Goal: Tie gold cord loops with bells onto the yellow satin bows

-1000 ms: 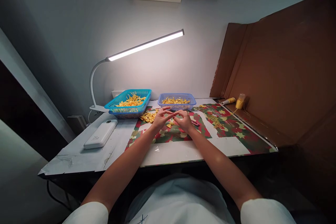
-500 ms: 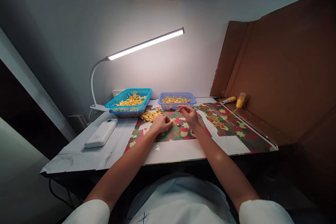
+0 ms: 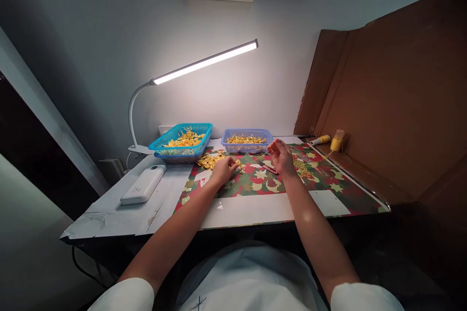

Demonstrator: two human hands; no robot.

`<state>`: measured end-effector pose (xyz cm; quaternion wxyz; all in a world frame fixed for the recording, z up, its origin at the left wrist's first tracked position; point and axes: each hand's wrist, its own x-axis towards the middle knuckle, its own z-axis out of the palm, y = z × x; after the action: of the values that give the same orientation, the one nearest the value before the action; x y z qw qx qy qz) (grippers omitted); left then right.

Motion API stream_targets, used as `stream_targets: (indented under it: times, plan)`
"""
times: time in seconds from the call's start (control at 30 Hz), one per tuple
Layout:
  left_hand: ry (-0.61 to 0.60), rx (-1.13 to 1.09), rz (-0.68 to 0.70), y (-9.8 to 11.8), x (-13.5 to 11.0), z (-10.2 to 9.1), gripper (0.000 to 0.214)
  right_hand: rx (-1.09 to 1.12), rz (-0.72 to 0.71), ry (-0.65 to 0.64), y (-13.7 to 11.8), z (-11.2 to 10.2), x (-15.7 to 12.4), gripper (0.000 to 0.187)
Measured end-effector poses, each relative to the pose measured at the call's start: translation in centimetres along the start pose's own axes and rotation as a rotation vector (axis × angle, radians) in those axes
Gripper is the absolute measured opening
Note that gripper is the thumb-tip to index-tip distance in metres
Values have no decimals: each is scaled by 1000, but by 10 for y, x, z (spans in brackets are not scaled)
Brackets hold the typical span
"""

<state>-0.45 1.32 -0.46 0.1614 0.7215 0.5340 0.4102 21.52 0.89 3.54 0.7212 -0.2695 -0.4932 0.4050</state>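
Observation:
My left hand [image 3: 223, 171] is closed in a pinch over the patterned sheet, on a small gold ribbon piece [image 3: 238, 164] showing at its fingertips. A thin gold cord [image 3: 260, 156] stretches from near that piece to my right hand [image 3: 282, 156], whose raised fingers pinch its other end. Below the cord, close to my right wrist, lies a small red-handled cutting tool [image 3: 269, 168]. Just behind my left hand is a loose pile of gold ribbon pieces [image 3: 209, 161].
Behind the pile stand a turquoise basket [image 3: 156, 146] and a purple basket [image 3: 250, 147], both holding gold pieces. A white power bank [image 3: 144, 184] lies at left beneath a lit lamp [image 3: 204, 63]. On the right are a gold chain-like heap [image 3: 302, 169], a yellow bottle [image 3: 337, 141] and a cardboard wall [image 3: 386, 97].
My right hand has moved right and slightly up, drawing the gold cord out straight. The red-handled tool now shows on the sheet. My left hand has hardly shifted.

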Motion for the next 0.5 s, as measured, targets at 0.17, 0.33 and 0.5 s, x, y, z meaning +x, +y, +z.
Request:
stream_targets:
  times: [0.17, 0.33, 0.5]
  plan:
    - [40, -399, 18, 3, 3, -1, 29, -366, 3, -323, 6, 12, -16, 28]
    - [18, -550, 16, 9, 3, -1, 37, -723, -46, -467, 16, 24, -29, 31]
    - [-14, -670, -48, 9, 3, 1, 42, -867, -231, -463, 24, 32, -33, 31]
